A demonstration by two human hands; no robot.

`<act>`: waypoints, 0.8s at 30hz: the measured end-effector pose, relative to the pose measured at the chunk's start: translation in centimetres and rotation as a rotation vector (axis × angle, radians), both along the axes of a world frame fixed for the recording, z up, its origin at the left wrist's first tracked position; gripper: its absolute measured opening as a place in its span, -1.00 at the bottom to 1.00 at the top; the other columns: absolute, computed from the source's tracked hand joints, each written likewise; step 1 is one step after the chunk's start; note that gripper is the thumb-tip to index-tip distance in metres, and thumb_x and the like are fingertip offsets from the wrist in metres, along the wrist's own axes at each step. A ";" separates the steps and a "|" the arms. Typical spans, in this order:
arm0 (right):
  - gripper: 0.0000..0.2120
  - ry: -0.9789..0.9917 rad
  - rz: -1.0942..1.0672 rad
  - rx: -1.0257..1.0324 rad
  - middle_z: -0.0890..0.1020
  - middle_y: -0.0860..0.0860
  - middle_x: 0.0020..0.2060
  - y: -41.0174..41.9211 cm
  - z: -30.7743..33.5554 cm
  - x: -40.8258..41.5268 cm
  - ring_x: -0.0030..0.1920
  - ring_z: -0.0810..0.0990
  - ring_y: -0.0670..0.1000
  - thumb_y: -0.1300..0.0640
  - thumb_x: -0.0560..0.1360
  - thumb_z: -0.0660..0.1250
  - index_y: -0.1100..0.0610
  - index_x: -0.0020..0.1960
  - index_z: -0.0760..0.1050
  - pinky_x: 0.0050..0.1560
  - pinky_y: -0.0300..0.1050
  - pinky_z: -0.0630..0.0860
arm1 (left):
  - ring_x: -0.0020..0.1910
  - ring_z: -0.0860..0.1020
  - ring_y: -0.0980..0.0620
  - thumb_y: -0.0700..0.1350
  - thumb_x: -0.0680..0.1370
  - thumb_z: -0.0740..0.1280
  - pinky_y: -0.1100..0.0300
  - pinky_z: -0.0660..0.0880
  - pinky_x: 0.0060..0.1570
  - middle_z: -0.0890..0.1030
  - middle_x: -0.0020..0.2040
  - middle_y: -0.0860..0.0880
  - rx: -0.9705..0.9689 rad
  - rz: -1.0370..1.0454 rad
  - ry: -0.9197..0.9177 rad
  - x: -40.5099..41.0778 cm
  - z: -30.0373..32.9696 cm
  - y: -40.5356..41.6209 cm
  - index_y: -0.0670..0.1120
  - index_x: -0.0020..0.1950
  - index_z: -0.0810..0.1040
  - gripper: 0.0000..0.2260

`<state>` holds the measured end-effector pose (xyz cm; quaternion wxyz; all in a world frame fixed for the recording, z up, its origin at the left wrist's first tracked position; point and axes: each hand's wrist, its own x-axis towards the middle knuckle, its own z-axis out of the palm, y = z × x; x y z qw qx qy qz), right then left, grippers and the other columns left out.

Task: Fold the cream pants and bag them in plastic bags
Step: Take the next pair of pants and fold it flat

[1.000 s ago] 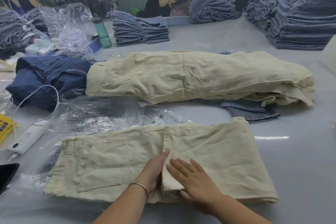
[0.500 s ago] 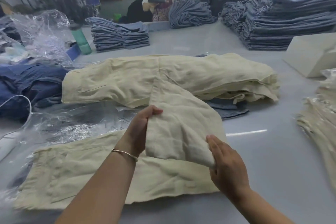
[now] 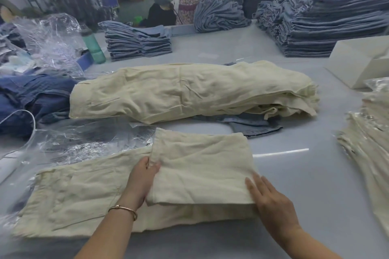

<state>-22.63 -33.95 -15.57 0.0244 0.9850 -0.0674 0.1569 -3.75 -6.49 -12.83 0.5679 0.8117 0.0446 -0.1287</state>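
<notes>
Fingers (image 3: 150, 167) of left hand (image 3: 141, 181) pinched on cream pants (image 3: 197, 166) fold edge; right hand (image 3: 271, 202) spread flat. Edges to be aligned, creases pressed out.

Head-height, forward-down over table (image 3: 294, 174)

A second ago your hands lay side by side on the flat cream pants (image 3: 80, 191). Then you lifted the leg end off the table, your left hand (image 3: 141, 181) pinching its upper edge and your right hand (image 3: 271, 202) under its lower corner. You laid that end back down over the middle of the pants, and your right hand flattened against the fold's right corner, while your left hand kept the left edge.
</notes>
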 end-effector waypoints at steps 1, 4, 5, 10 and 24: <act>-0.50 -0.025 0.001 0.022 0.69 0.20 -0.02 -0.3 -0.4 -0.3 -0.10 0.70 0.19 0.34 0.09 0.54 0.22 0.03 0.67 -0.54 -0.12 0.53 | -0.09 0.61 -0.14 -0.22 0.55 0.33 -0.09 0.52 -0.01 0.66 -0.09 -0.19 0.070 -0.011 -0.018 -0.2 -0.5 0.2 -0.18 -0.03 0.55 -0.96; -0.48 -0.093 0.050 0.046 0.66 0.21 0.05 -0.4 -1.5 -1.4 -0.06 0.69 0.21 0.31 0.29 0.14 0.12 0.23 0.50 -0.35 -0.03 0.62 | -0.07 0.60 -0.12 -0.18 0.55 0.35 0.05 0.48 -0.04 0.66 -0.09 -0.13 0.232 -0.038 0.007 -1.7 -2.6 0.6 -0.16 -0.01 0.58 -0.93; -0.43 -0.065 0.056 0.065 0.65 0.21 0.08 -0.5 -1.9 -1.7 -0.04 0.69 0.21 0.29 0.27 0.04 0.09 0.26 0.41 -0.26 0.03 0.63 | -0.07 0.59 -0.12 -0.16 0.55 0.35 0.07 0.47 -0.05 0.66 -0.09 -0.12 0.249 -0.027 0.027 -2.0 -3.0 0.7 -0.17 -0.02 0.59 -0.92; -0.32 0.271 0.003 0.165 0.60 0.14 0.20 -0.7 0.2 -2.1 0.09 0.65 0.19 0.16 0.18 0.05 -0.04 0.25 0.54 -0.07 0.09 0.61 | -0.09 0.58 -0.13 0.01 0.56 0.32 0.05 0.46 -0.10 0.63 -0.17 -0.04 0.364 0.004 -0.050 -1.5 -2.6 1.1 -0.11 -0.14 0.55 -0.80; -0.32 0.076 -0.263 1.426 0.60 0.00 -0.06 -1.7 5.3 5.7 -0.06 0.58 0.06 0.41 0.45 0.27 -0.16 0.43 0.32 0.01 -0.04 0.52 | 0.55 -0.03 0.04 0.26 0.57 -0.09 0.07 -0.34 0.40 0.08 0.57 0.10 0.961 -0.611 -0.470 -9.6 -4.2 -5.8 0.16 0.53 0.16 -0.46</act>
